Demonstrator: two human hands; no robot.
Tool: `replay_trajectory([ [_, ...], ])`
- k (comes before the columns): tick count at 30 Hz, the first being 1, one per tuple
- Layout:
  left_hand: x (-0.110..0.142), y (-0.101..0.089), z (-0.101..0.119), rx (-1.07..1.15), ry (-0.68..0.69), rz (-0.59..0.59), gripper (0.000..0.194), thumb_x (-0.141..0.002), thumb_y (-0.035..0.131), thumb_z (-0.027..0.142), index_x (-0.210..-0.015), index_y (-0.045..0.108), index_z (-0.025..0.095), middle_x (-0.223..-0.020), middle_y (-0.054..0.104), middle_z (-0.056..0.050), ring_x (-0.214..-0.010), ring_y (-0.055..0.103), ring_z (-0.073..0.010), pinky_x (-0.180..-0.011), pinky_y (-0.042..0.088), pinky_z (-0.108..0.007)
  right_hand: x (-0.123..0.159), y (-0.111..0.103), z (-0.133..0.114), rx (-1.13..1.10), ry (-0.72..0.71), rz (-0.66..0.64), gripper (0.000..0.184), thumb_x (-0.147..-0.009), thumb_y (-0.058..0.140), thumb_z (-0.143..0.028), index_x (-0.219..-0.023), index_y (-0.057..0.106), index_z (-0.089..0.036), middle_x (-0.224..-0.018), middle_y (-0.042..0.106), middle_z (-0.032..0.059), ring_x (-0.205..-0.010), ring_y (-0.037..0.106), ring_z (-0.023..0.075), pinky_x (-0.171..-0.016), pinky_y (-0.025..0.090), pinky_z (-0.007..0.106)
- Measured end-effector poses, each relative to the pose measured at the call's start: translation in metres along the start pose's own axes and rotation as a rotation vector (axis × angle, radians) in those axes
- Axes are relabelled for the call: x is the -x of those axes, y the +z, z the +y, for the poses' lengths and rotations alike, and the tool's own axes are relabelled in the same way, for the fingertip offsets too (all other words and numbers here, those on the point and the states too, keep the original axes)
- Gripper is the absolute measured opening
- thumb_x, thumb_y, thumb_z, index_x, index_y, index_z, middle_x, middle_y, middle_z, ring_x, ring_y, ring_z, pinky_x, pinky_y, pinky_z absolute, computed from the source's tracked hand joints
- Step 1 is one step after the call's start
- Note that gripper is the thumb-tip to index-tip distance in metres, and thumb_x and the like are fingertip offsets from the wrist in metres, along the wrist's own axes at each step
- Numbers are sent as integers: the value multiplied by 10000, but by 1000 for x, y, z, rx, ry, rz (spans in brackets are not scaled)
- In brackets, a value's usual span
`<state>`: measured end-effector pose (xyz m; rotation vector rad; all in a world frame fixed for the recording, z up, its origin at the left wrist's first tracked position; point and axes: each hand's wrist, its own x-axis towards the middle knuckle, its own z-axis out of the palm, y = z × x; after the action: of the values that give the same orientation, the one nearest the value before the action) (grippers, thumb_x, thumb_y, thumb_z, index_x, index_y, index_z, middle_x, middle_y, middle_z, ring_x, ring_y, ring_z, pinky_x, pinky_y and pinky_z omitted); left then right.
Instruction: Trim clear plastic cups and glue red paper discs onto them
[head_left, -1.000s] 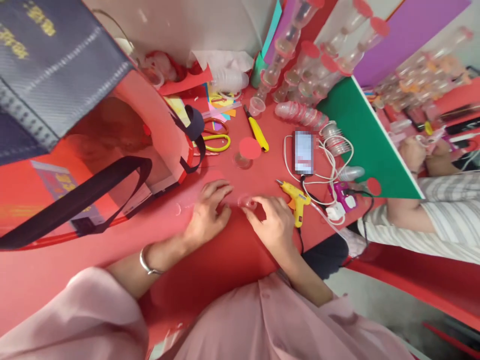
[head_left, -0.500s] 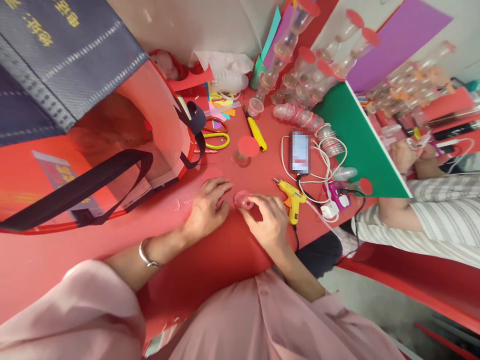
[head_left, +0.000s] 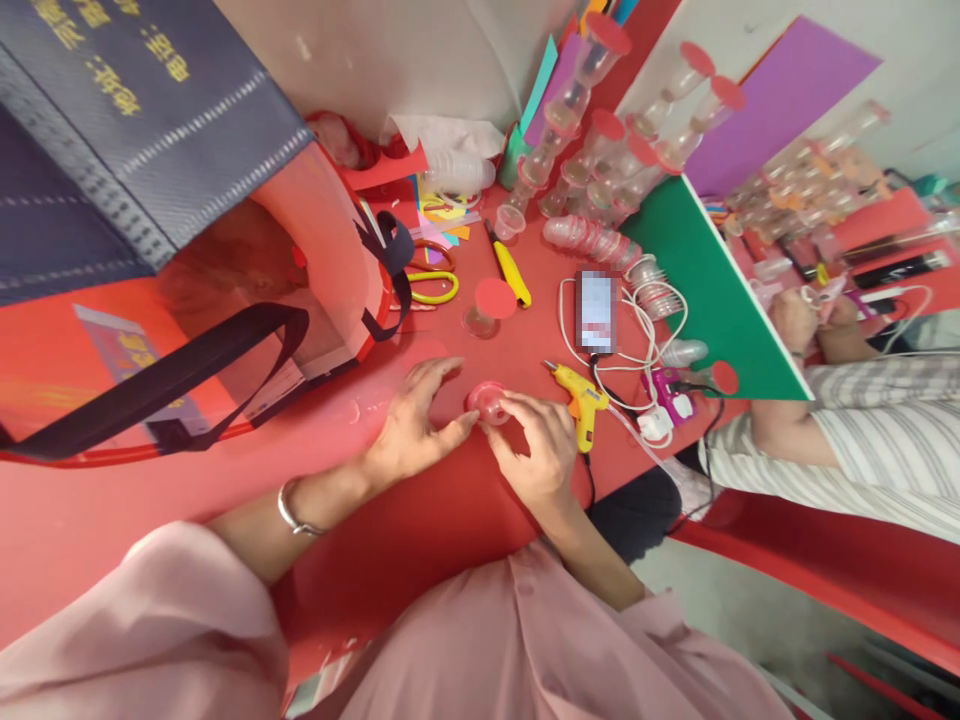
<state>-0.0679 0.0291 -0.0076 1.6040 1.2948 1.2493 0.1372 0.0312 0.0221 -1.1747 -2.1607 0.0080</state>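
A small clear plastic cup (head_left: 491, 400) with a red base is at the table's near edge, between my hands. My right hand (head_left: 536, 445) pinches it between thumb and fingers from the right. My left hand (head_left: 412, 420) is open on the left, its thumb reaching to the cup's near side; whether it touches cannot be made out. Beyond them stands another clear cup piece with a red disc (head_left: 495, 298) on top. A yellow hot glue gun (head_left: 580, 395) lies just right of my right hand, its nozzle pointing up and left.
A large red and navy bag (head_left: 330, 250) takes up the left side. Scissors (head_left: 435, 287), a yellow utility knife (head_left: 510, 270) and a phone (head_left: 597, 312) with white cables lie farther back. Stacked cup towers (head_left: 562, 115) and a green board (head_left: 720, 290) stand behind; a co-worker's arm (head_left: 795, 430) is at right.
The cup in my right hand has tipped, so its round red base shows more. My left thumb has stretched out toward it. The view has shifted slightly.
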Motion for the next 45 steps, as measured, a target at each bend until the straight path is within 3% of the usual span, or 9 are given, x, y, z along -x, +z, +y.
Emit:
replay_trajectory([
  [7,2,8,-4,424,-113,-53,750,-736,917,417,-1338,514,222,-1362,614,-164,-1269,643,-307,-1090,551,-493,-2,-2,-7,-8,-20,46,349,-898,752,-220,-1224,634,-258,-1118,786,87,-1018,742,257,-904,555,430],
  [14,-5,8,0,832,-368,-189,632,-610,996,351,-1047,565,199,-1068,678,-61,-954,694,-188,-842,611,-322,-5,7,-21,-10,-28,114,311,-913,757,-314,-1194,641,-250,-1109,784,104,-1003,741,266,-892,556,424],
  [17,-7,7,2,856,-428,-145,576,-604,994,296,-988,578,187,-976,680,-23,-865,676,-148,-808,588,-288,-7,11,-26,0,-3,106,257,-933,718,-273,-1178,642,-255,-1112,782,99,-1001,744,258,-908,558,425],
  [22,-7,7,0,847,-465,-65,484,-677,948,278,-978,582,183,-937,688,-9,-845,674,-142,-774,565,-275,0,-4,-15,-108,21,23,460,-890,772,-328,-1305,599,-229,-1216,746,125,-1131,705,283,-970,571,465],
  [27,-5,11,-5,889,-470,-62,497,-673,945,253,-956,541,193,-936,702,-4,-842,691,-142,-769,563,-276,17,-21,8,-70,144,94,325,-926,719,-229,-1242,648,-208,-1117,742,123,-1040,690,274,-932,577,472],
  [32,-4,11,-5,868,-479,-72,484,-683,945,252,-977,565,187,-965,717,-25,-891,713,-173,-826,573,-311,9,-25,2,-210,226,65,252,-956,680,-230,-1207,669,-244,-1096,743,87,-1037,690,250,-948,578,449],
  [34,-4,10,-5,853,-466,-75,481,-681,947,251,-991,585,181,-972,718,-29,-898,708,-170,-838,566,-303,0,-25,-5,-303,259,6,311,-958,688,-273,-1267,648,-266,-1152,738,84,-1090,688,255,-988,575,461],
  [40,-3,8,-3,844,-422,-109,488,-679,947,249,-1037,625,166,-986,697,-29,-890,678,-157,-830,545,-289,-18,-18,-13,-616,354,-249,883,-796,871,-471,-1545,431,-310,-1477,592,119,-1367,579,319,-1166,477,536],
  [45,-4,8,-4,844,-373,-121,504,-636,971,280,-994,640,155,-1009,682,-35,-921,663,-162,-878,524,-296,-21,-8,-11,-781,531,-290,816,-807,858,-470,-1516,491,-304,-1352,663,92,-1283,631,282,-1145,493,496],
])
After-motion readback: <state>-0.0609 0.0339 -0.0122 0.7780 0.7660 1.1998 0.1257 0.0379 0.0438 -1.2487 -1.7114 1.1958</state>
